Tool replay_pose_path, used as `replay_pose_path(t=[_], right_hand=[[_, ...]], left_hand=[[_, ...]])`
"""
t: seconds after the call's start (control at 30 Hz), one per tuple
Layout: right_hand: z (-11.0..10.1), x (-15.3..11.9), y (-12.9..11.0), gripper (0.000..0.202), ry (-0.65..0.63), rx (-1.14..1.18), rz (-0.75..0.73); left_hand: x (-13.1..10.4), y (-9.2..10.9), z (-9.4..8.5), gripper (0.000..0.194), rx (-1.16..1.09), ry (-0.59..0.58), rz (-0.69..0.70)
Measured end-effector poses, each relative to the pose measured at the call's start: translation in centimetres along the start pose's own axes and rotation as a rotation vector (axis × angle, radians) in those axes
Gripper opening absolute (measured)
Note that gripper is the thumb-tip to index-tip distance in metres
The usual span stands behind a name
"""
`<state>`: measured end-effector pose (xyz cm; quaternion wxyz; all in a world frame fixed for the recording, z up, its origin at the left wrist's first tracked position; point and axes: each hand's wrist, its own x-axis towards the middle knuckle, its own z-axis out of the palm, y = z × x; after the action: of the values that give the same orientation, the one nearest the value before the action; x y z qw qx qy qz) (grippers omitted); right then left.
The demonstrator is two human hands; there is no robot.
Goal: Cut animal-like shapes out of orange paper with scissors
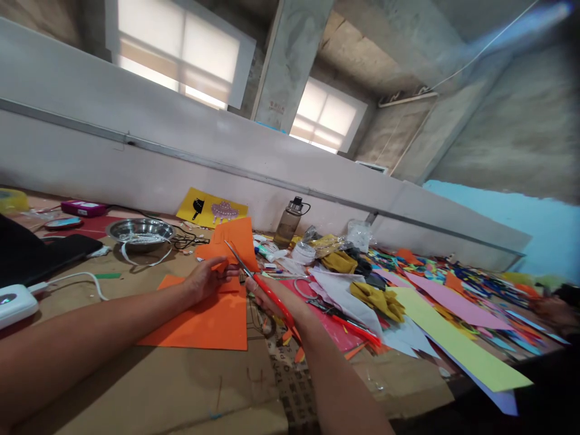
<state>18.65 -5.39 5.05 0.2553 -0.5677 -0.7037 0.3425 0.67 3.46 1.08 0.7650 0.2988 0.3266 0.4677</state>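
My left hand (209,280) grips an orange sheet of paper (238,235) by its lower part, thumb on top and fingers below, and the sheet stands up tilted. In my right hand (265,297) is a pair of scissors (277,300) with long red handles. The metal blades point up and to the left and cross the orange sheet near its lower right part. Whether the blades are parted is hard to make out. Beneath both hands lies a larger flat orange sheet (203,326) on the cardboard-covered table (181,386).
A metal bowl (140,232) and a yellow card with cut-out shapes (212,207) stand behind my left hand. A water bottle (290,223) is at the back. Rightward lie red-handled scissors (356,327), mustard cloth (378,300) and a pale yellow sheet (457,338). A person's hand (550,311) shows far right.
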Motion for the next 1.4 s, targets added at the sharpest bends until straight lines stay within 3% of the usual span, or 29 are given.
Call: replay_pose_path(t=[0.3, 0.53, 0.73, 1.03, 1.23, 1.4], right_hand=[[-0.1, 0.5, 0.6, 0.045, -0.045, -0.001, 0.037], [-0.5, 0.5, 0.6, 0.044, -0.048, -0.129, -0.050], [-0.7, 0.4, 0.8, 0.045, -0.076, -0.080, -0.020], [-0.7, -0.2, -0.3, 0.042, -0.061, -0.226, -0.025], [-0.4, -0.2, 0.3, 0.041, -0.032, -0.207, -0.058], [-0.3, 0.0, 1.0, 0.044, -0.057, -0.100, -0.028]], left_hand=[[-0.1, 0.2, 0.0, 0.032, -0.007, 0.013, -0.019], [-0.3, 0.3, -0.3, 0.033, 0.010, 0.027, -0.062], [-1.0, 0.5, 0.2, 0.038, 0.008, 0.042, -0.095], [-0.8, 0.2, 0.1, 0.028, 0.015, 0.046, -0.029], [0.1, -0.2, -0.6, 0.022, 0.003, -0.018, -0.052], [0.2, -0.3, -0.5, 0.029, 0.008, -0.008, -0.063]])
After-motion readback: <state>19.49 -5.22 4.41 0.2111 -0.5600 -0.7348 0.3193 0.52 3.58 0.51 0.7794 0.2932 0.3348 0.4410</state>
